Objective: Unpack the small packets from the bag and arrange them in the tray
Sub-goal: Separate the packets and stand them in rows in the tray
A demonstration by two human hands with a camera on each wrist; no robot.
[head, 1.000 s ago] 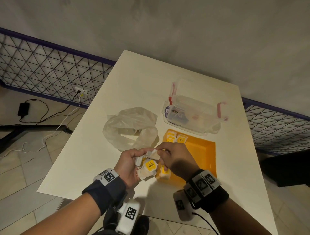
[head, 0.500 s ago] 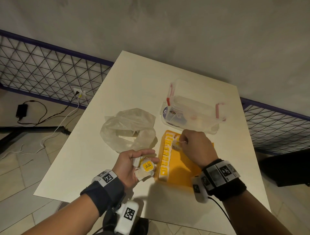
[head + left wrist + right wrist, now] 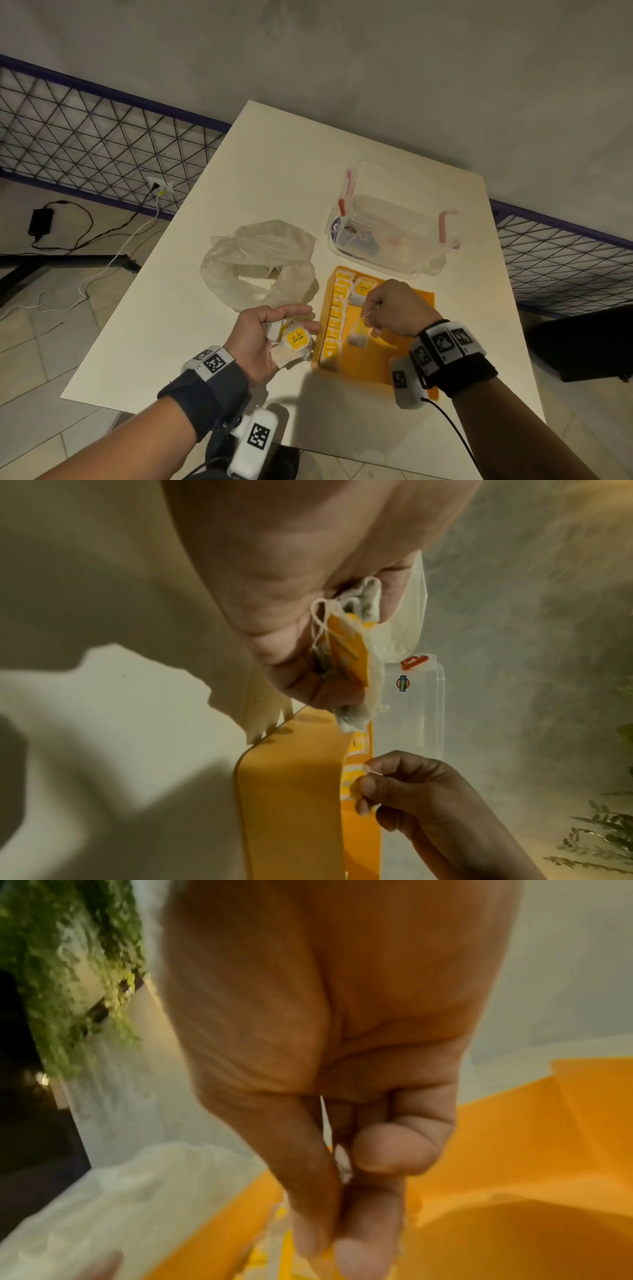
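1. Your tray (image 3: 407, 356) sits on the tabletop (image 3: 274, 178) in front of you, and a row of packets (image 3: 337, 313) already lines its left wall from the far end to the near end; that part looks done
2. A second row has only just begun: one packet (image 3: 363, 287) lies at the far end beside the first row, and the rest of the tray floor is bare
3. Your right hand (image 3: 394, 306) hangs over the tray with finger and thumb pinched on the string of a dangling packet (image 3: 358, 337), which is not yet laid down
4. Your left hand (image 3: 265, 337) is palm up just left of the tray, fingers loosely cupped round a small bunch of packets (image 3: 293, 342); how many, you cannot count from here
5. The plastic bag (image 3: 257, 263) lies slumped and open beyond your left hand; something pale shows inside, but whether it is more packets cannot be told
6. Judged from this, you are perhaps halfway: the dangling packet, the handful, and whatever the bag holds are left
7. The clear lidded box (image 3: 390, 222) behind the tray plays no part so far
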